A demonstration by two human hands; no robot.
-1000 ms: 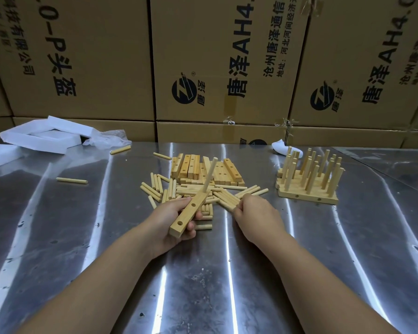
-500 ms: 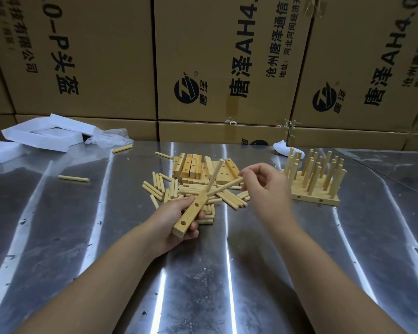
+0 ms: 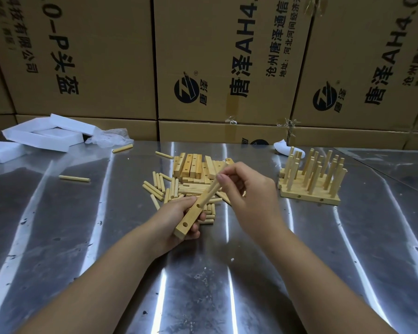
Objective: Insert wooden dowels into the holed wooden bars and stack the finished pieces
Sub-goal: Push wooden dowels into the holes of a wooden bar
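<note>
My left hand (image 3: 179,219) grips a holed wooden bar (image 3: 190,219), tilted up to the right, with two empty holes showing near its lower end. My right hand (image 3: 247,192) pinches a wooden dowel (image 3: 214,189) by its top and holds it slanted over the bar's middle hole. Behind the hands lies a pile of loose dowels (image 3: 165,189) and a group of holed bars (image 3: 193,166). At the right stands the stack of finished pieces (image 3: 310,186), bars with dowels sticking up.
A shiny metal table (image 3: 203,273) holds everything. Stray dowels lie at the left (image 3: 74,178) and back (image 3: 122,148). White foam pieces (image 3: 46,136) and crumpled plastic (image 3: 109,138) sit at the back left. Cardboard boxes (image 3: 227,56) wall off the far edge.
My right hand picked a dowel from the pile, lifted it and brought it left over the bar. My left hand kept the bar almost still.
</note>
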